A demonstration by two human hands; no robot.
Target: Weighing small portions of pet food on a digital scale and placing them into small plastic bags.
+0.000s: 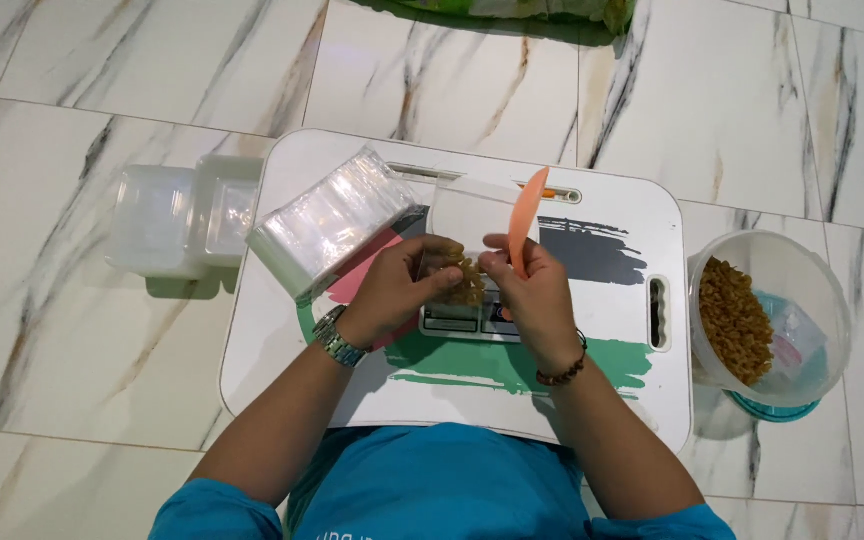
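Filling step: over the small scale (472,320) on the bench (642,400), the left hand (397,290) and right hand (532,295) pinch a clear pouch (467,225) holding pasta (467,285), right also grasping an orange scoop (525,215); sealing likely needs both hands.

clear pasta-filled bag (464,250), upright, orange scoop (524,215)

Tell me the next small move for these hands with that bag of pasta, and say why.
Probably press the small clear bag shut along its top. Both the left hand and the right hand pinch it over the small scale, pasta already fills its lower part, and the orange scoop sits tucked upright in the right hand, away from the pasta bucket.
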